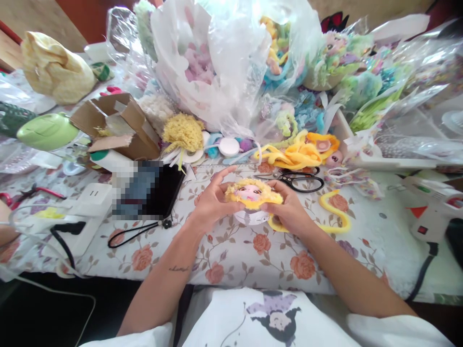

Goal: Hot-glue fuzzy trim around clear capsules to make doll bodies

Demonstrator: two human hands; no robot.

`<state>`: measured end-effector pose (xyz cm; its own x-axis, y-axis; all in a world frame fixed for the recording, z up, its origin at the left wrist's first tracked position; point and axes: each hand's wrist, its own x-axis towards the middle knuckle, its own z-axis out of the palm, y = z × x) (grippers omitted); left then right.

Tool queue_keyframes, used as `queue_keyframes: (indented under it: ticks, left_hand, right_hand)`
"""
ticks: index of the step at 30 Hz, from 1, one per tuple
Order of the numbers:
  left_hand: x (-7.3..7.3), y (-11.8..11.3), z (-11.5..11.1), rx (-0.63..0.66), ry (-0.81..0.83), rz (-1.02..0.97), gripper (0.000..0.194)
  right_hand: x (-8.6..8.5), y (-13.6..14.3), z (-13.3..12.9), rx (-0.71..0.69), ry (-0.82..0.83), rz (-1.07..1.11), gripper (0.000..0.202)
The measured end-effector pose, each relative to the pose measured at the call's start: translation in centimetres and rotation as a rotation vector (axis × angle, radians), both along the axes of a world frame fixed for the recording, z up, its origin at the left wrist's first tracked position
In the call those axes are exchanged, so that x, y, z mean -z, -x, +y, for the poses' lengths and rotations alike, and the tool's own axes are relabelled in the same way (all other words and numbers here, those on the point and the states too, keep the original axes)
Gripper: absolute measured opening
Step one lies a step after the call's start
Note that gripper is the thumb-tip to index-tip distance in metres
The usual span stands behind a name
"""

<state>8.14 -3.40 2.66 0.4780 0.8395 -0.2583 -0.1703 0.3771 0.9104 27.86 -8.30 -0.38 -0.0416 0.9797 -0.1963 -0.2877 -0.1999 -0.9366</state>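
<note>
A small doll head (250, 193) with a pink painted face and curly yellow hair is held between both hands above the table. My left hand (214, 201) grips its left side, thumb at the front and index finger raised. On the other side, my right hand (287, 206) pinches the yellow fuzzy trim below the face. Just under the head shows a white round piece (249, 217); whether it is joined to the head I cannot tell. From beneath my right hand, a yellow fuzzy strip (338, 229) curls out over the cloth.
Black-handled scissors (304, 182) lie behind my right hand, near yellow fuzzy strips (298, 153). At left are a phone (170, 185), an open cardboard box (119, 125) and a power strip (88, 217) with cables. A glue gun (425, 212) stands right. Bulging plastic bags (235, 58) fill the back.
</note>
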Motion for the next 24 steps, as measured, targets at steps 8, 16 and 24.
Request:
queue_keyframes:
  ticks: [8,16,24]
  left_hand:
    - [0.1,0.3,0.2,0.036,0.045,-0.064,0.086]
    - [-0.1,-0.2,-0.9,0.038,-0.153,0.102,0.097]
    - [-0.8,-0.7,-1.0,-0.009,-0.116,0.125,0.087]
  right_hand:
    - [-0.1,0.0,0.0,0.019,0.038,0.019,0.042]
    - [-0.6,0.5,0.0,0.045,0.012,-0.096,0.042]
    - [-1.0,1.0,0.1,0.055,-0.011,-0.1,0.046]
